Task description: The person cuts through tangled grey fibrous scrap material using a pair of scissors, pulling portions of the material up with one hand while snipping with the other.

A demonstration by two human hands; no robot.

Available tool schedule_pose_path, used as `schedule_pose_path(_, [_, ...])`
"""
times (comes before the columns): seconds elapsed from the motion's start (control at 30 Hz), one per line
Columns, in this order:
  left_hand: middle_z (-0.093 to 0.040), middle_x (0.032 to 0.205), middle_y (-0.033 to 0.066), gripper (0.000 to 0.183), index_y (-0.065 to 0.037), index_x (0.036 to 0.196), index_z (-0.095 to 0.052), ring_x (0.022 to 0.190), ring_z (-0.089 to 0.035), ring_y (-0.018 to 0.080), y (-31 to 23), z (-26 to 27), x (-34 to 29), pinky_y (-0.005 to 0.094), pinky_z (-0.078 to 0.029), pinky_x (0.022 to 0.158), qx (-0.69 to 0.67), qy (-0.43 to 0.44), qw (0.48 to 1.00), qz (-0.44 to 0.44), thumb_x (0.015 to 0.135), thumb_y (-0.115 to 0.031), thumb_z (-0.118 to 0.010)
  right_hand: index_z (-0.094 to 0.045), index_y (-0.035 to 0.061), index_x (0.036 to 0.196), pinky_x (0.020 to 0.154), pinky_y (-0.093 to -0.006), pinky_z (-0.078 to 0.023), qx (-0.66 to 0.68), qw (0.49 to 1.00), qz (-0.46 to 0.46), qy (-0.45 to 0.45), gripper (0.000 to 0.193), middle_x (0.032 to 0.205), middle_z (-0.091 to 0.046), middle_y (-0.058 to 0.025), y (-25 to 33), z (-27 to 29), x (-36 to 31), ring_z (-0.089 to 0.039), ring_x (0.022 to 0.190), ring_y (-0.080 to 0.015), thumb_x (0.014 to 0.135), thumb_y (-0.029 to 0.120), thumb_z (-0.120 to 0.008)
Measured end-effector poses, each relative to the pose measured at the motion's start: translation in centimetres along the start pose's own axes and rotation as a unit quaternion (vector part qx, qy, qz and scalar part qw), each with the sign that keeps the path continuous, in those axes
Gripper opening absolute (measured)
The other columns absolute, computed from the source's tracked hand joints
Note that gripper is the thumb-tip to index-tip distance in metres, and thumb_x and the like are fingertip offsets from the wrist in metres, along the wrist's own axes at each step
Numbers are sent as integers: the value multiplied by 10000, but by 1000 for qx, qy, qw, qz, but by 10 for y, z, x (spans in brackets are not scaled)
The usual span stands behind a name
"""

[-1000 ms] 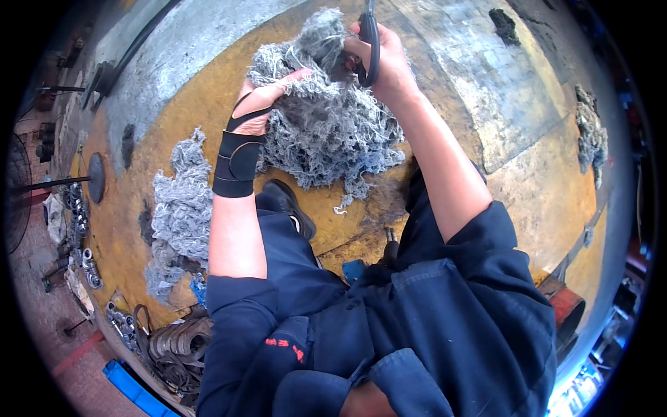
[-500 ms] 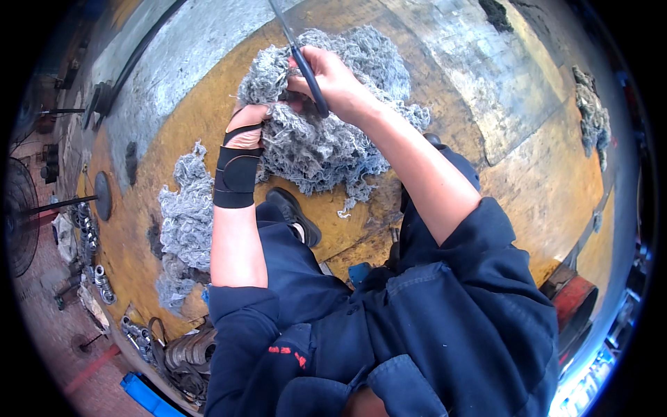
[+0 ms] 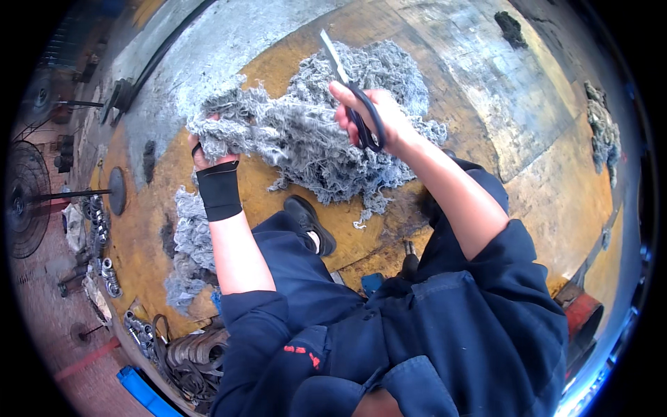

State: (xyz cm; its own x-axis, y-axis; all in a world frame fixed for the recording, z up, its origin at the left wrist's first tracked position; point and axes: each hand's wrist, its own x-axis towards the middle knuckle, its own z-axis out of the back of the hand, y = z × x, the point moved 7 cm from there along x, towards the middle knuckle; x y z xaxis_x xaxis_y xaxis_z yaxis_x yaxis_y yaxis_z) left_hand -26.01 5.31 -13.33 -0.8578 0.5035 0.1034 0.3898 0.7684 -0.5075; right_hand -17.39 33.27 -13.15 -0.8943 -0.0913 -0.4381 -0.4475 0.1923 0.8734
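Note:
A big tangled heap of grey waste yarn [image 3: 347, 149] lies on the stained yellow-brown surface in front of me. My left hand [image 3: 206, 161], with a black wrist wrap, grips a bunch of this yarn [image 3: 233, 128] at the heap's left. Strands stretch from that bunch across to the heap. My fingers are partly buried in the fibres. Above the heap's right part, my right hand [image 3: 393, 124] holds scissors [image 3: 372, 124] by their black handles. Their metal blades point up and away, appear closed together, and touch no yarn that I can see.
A smaller grey yarn pile [image 3: 193, 233] lies by my left forearm. Another clump [image 3: 603, 132] is at the far right, and a dark scrap [image 3: 511, 29] at the back. My shoe [image 3: 310, 224] stands just before the heap. Fans [image 3: 28, 198] and metal parts line the left.
My hands have moved apart. The left has drawn a bunch of yarn leftward, stretching it from the heap. The right has shifted right with the scissors, away from the left hand.

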Motion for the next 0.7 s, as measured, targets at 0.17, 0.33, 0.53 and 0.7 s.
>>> schedule_pose_path(0.17, [-529, 1291, 136, 634, -67, 1265, -520, 1204, -473, 330, -2, 2, -4, 526, -364, 1013, 7, -7, 1000, -15, 745, -402, -661, -564, 12, 740, 451, -236, -422, 83, 971, -116, 190, 766, 663, -549, -53, -45, -43, -24, -485, 477, -103, 811, 757, -400])
schedule_pose_path(0.33, [-543, 1279, 113, 600, -89, 1240, -544, 1201, -473, 320, -16, 23, -6, 519, -354, 1020, 28, -159, 984, -68, 783, -475, -580, -578, -5, 884, 555, -262, -423, 71, 955, -129, 259, 806, 773, -568, -62, -52, -61, -45, -481, 566, -129, 839, 756, -315])
schedule_pose_path(0.53, [-558, 1261, 117, 463, -76, 1206, -565, 1177, -495, 313, -8, 5, 1, 480, -369, 1020, -30, -122, 990, -58, 899, -387, -410, -577, -3, 893, 541, -259, -406, 37, 945, -144, 290, 815, 755, -546, -54, -65, -51, -51, -466, 569, -120, 844, 757, -290])
schedule_pose_path(0.7, [-581, 1221, 111, 425, -72, 1192, -567, 1136, -520, 293, 0, -4, 8, 459, -392, 1002, -15, -128, 989, -69, 922, -365, -418, -591, 2, 890, 554, -260, -423, 24, 941, -183, 285, 821, 737, -533, -42, -75, -51, -60, -467, 574, -122, 841, 762, -285])
